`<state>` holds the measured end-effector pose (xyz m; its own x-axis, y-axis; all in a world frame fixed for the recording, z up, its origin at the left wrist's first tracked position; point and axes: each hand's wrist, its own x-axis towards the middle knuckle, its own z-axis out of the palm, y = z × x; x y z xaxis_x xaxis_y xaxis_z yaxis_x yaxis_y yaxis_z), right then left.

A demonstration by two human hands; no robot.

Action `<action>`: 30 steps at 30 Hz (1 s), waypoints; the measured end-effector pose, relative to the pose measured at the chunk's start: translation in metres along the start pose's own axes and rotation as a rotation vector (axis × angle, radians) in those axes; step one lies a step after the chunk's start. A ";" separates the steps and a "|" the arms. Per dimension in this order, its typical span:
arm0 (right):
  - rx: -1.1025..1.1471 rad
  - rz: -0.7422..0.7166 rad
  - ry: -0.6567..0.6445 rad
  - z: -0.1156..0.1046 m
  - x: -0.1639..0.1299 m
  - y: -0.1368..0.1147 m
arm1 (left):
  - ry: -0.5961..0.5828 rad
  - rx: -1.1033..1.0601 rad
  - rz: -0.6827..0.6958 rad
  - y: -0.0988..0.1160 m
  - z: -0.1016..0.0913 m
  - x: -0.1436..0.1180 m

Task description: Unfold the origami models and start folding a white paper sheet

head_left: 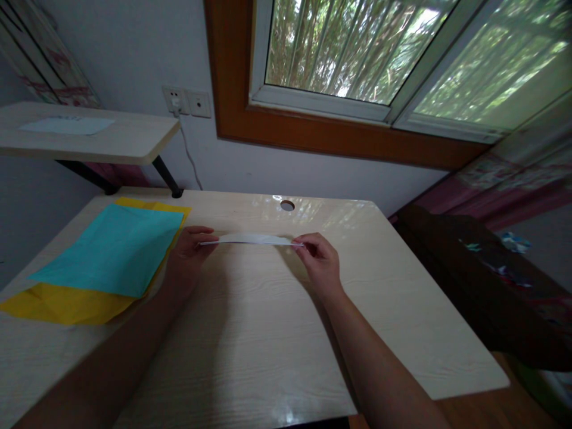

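A white sheet of paper point(254, 239), seen nearly edge-on, stretches between my two hands above the desk. It looks folded or bowed, with its far part arching slightly upward. My left hand point(187, 253) pinches its left end between thumb and fingers. At the right end, the thumb and fingertips of my right hand point(319, 260) are closed on the paper. Left of my left hand, a turquoise sheet point(118, 247) lies on top of larger yellow sheets point(67, 304).
The light wooden desk point(277, 345) has a round cable hole point(287, 205) near its back edge. A raised shelf point(89, 140) on black legs stands at the back left, with a white paper point(67, 124) on it. Behind are a wall socket point(186, 102) and a window point(348, 53).
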<state>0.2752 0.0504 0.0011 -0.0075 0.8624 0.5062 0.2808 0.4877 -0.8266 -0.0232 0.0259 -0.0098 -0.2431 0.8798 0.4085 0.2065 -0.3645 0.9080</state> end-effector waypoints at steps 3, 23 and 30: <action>-0.032 -0.060 0.002 -0.001 0.001 -0.001 | -0.036 -0.020 0.022 -0.001 -0.001 -0.001; -0.138 -0.203 -0.165 -0.002 0.003 -0.001 | -0.107 -0.330 -0.421 -0.004 0.008 -0.001; -0.146 -0.222 -0.239 0.000 0.004 0.004 | -0.197 -0.221 -0.388 -0.003 0.010 -0.003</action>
<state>0.2766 0.0561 -0.0005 -0.3030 0.7536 0.5833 0.3816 0.6568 -0.6504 -0.0134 0.0270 -0.0148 -0.0741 0.9968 0.0304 -0.0755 -0.0360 0.9965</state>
